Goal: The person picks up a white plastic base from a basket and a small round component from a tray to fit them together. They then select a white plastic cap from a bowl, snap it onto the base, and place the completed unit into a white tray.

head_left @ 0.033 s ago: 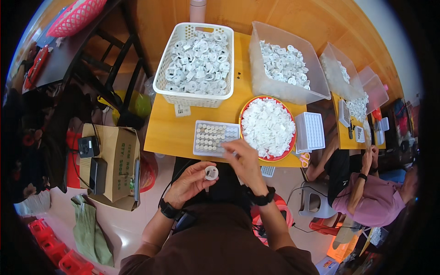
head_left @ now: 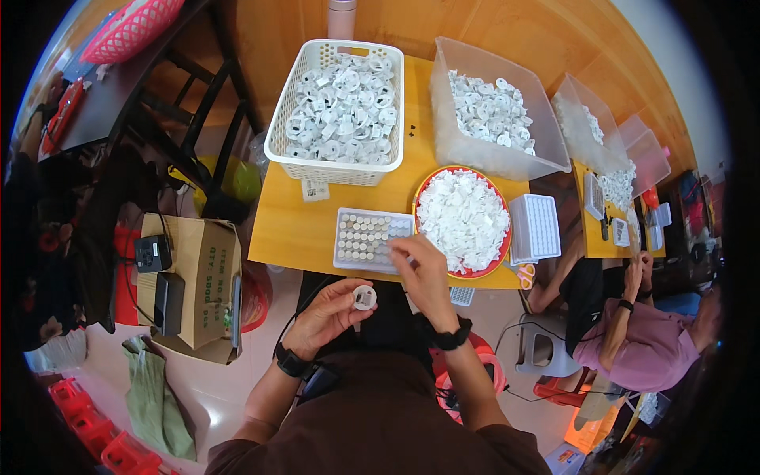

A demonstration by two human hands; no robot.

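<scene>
Two hands are busy at the near edge of a yellow table (head_left: 293, 229), which carries plenty. Biggest up top, a white lattice basket (head_left: 279, 142) heaped with small white parts, and beside it a clear plastic bin (head_left: 475, 150) with more of the same. Closer in sits a red plate (head_left: 500, 252) piled with white pieces, then a grey tray of small cylinders (head_left: 366, 236) just to its left, touching the plate's rim. Right hand (head_left: 423, 273) is down over the tray's near right corner, fingers curled at its edge; whether they pinch anything, I cannot tell. Left hand (head_left: 328, 317) hovers off the table edge, thumb and fingertips closed around a little white round part (head_left: 364, 298), holding it up in the gap below the tray.
</scene>
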